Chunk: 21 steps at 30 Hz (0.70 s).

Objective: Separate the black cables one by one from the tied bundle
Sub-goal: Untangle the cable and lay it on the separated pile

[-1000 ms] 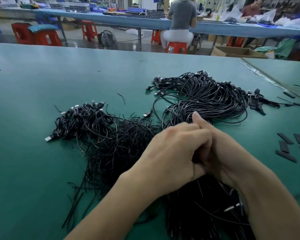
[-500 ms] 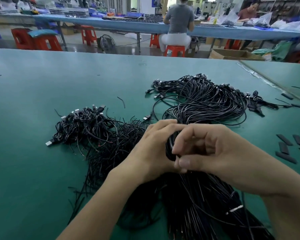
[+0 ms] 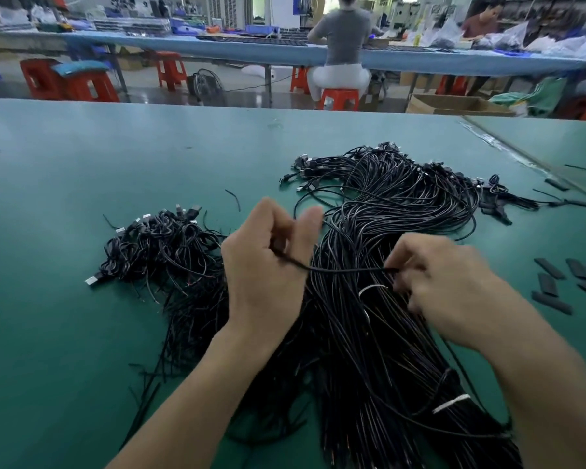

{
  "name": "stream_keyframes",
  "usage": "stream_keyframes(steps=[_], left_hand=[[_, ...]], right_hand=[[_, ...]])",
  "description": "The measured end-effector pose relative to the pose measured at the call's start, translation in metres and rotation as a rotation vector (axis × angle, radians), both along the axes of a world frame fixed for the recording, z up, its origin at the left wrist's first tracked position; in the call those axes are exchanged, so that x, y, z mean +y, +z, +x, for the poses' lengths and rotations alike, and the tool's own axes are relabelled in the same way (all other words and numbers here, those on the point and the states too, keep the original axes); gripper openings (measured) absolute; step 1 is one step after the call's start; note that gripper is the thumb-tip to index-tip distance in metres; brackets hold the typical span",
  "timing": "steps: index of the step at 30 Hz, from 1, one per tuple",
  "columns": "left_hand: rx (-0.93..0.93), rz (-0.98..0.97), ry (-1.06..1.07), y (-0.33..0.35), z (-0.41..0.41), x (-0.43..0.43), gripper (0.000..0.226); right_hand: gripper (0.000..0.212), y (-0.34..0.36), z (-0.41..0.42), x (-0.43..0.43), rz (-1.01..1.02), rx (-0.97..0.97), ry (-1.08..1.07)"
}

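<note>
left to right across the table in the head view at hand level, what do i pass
loose cable pile → left hand → single black cable held between both hands → right hand → black strips. The tied bundle spreads under both hands, so it is left out.

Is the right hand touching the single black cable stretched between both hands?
Touching. The head view shows the right hand pinching one end of the cable, which runs straight to the left hand gripping its other end.
</note>
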<state>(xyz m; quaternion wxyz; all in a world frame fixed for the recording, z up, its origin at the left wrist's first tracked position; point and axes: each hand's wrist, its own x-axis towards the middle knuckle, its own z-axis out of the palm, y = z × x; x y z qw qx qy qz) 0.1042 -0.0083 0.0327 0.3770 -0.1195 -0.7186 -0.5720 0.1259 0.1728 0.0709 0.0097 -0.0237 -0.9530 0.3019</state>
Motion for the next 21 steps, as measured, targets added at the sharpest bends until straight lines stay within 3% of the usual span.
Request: stream_keyframes(steps=[3,6,8,10,15,18,21], left_hand=[[0.209,-0.141,0.065,0.008,0.005,0.0,0.029],[0.289,-0.147,0.069,0.016,0.006,-0.003,0.018],[0.174,-0.072,0.067,0.021,0.006,-0.008,0.016],[-0.02,-0.05,0.067,0.021,0.004,-0.011,0.038],[-0.542,-0.47,-0.214,0.018,0.004,-0.011,0.057],[-0.627,-0.443,-0.448,0.014,0.008,-0.005,0.074],[-0.609,-0.318,-0.532,0.015,0.006,-0.004,0.054]], right_hand=[[0.022,-0.001,-0.006,0.009,0.017,0.203,-0.202],[0.015,-0.002,-0.009,0.02,0.021,0.22,-0.295],[0.013,-0.003,-0.01,0.023,0.031,0.214,-0.304],[0.012,-0.003,-0.01,0.022,0.017,0.246,-0.264],[0.01,-0.001,-0.008,0.007,-0.338,0.257,0.039],[0.018,0.0,-0.008,0.003,-0.437,0.211,0.195],[0.009,0.004,-0.004,0.001,-0.626,0.136,0.303]])
